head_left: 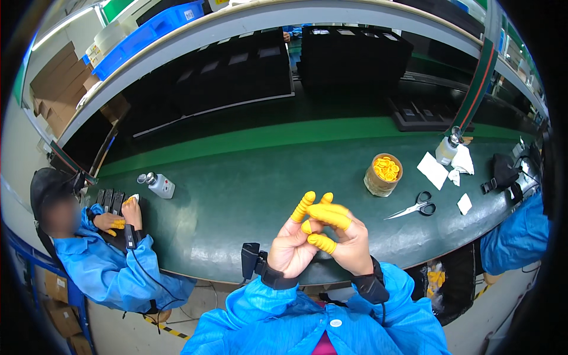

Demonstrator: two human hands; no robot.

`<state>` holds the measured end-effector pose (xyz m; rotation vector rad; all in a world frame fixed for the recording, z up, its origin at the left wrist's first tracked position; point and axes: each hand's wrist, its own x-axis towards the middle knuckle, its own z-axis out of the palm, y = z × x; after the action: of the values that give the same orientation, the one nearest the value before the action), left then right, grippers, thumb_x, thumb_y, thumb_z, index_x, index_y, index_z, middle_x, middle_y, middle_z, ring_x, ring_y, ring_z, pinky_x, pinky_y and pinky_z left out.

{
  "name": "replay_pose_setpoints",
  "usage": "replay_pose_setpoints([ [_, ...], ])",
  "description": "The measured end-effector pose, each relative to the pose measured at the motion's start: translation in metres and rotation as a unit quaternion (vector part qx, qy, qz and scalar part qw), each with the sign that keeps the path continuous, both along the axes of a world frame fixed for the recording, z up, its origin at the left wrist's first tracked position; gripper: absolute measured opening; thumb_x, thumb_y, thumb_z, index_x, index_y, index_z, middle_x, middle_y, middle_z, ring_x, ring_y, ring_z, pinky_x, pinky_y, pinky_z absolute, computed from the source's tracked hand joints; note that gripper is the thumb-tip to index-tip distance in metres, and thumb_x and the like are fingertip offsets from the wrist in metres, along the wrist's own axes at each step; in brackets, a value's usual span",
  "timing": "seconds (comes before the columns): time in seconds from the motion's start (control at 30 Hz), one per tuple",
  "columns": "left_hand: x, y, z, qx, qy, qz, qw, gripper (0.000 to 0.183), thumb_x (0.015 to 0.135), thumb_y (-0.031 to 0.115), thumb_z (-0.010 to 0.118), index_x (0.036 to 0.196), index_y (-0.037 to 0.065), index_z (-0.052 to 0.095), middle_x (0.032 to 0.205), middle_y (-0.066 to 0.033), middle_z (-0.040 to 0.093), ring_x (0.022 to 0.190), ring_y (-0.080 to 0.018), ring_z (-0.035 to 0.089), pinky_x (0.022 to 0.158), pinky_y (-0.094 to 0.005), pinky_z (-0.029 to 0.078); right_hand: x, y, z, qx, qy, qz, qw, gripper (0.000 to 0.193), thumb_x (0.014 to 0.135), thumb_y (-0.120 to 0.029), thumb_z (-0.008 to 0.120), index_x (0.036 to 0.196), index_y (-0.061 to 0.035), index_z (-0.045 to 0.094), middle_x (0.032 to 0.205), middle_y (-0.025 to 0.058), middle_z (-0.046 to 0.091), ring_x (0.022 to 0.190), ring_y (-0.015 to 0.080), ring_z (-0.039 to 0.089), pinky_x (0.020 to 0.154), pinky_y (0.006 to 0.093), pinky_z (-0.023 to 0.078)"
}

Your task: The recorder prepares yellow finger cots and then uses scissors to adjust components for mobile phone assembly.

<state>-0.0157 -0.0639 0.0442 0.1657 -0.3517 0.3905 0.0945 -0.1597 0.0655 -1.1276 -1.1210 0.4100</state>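
Note:
Both my hands meet above the near edge of the green bench, with ribbed yellow finger cots on several fingertips. My left hand (pixel 291 251) is turned palm up, its fingers apart and stretched out, holding nothing. Around the fingers of the left hand, my right hand (pixel 353 245) closes with its thumb and fingers, gripping at a yellow finger cot (pixel 306 226). Its grip partly hides the left fingers. To the right of my hands, a round tub (pixel 381 184) holds many loose yellow finger cots (pixel 386 168).
Scissors (pixel 421 207) lie right of the hands, near white wipes (pixel 432 170) and a pump bottle (pixel 447 149). Another pump bottle (pixel 160 185) stands left. A co-worker (pixel 112 254) handles dark parts at the left; another person's blue sleeve (pixel 515 234) shows right. A shelf (pixel 284 18) spans the back.

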Motion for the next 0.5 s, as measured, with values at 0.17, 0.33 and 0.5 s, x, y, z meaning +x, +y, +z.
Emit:
replay_pose_setpoints([
  [0.17, -0.003, -0.004, 0.011, -0.009, 0.082, 0.036, 0.996, 0.06, 0.093, -0.005, 0.052, 0.15, 0.004, 0.035, 0.157, -0.019, 0.029, 0.132, -0.0284, 0.047, 0.105, -0.0394, 0.046, 0.003, -0.008, 0.023, 0.034, -0.177, -0.092, 0.979, 0.027, 0.071, -0.003, 0.081, 0.097, -0.007, 0.073, 0.103, 0.0094, 0.065, 0.097, 0.0272, 0.062, 0.082, 0.0356, 0.052],
  [0.33, -0.006, -0.002, 0.019, -0.041, 0.094, 0.025, 0.994, 0.064, 0.089, 0.002, 0.061, 0.148, -0.001, 0.035, 0.155, -0.0218, 0.031, 0.13, -0.0303, 0.048, 0.105, -0.04, 0.045, -0.002, -0.008, 0.03, 0.021, -0.204, -0.105, 0.973, 0.03, 0.067, 0.0, 0.081, 0.095, -0.0067, 0.072, 0.102, 0.01, 0.064, 0.092, 0.0292, 0.061, 0.077, 0.0363, 0.052],
  [0.5, -0.009, -0.003, 0.02, 0.081, 0.113, 0.108, 0.984, 0.07, 0.086, 0.006, 0.066, 0.148, -0.002, 0.034, 0.15, -0.0209, 0.038, 0.134, -0.0288, 0.046, 0.109, -0.0389, 0.042, -0.002, -0.007, 0.025, 0.047, -0.266, -0.109, 0.957, 0.034, 0.067, 0.001, 0.08, 0.098, -0.0066, 0.071, 0.102, 0.0107, 0.064, 0.09, 0.0311, 0.06, 0.076, 0.0376, 0.052],
])
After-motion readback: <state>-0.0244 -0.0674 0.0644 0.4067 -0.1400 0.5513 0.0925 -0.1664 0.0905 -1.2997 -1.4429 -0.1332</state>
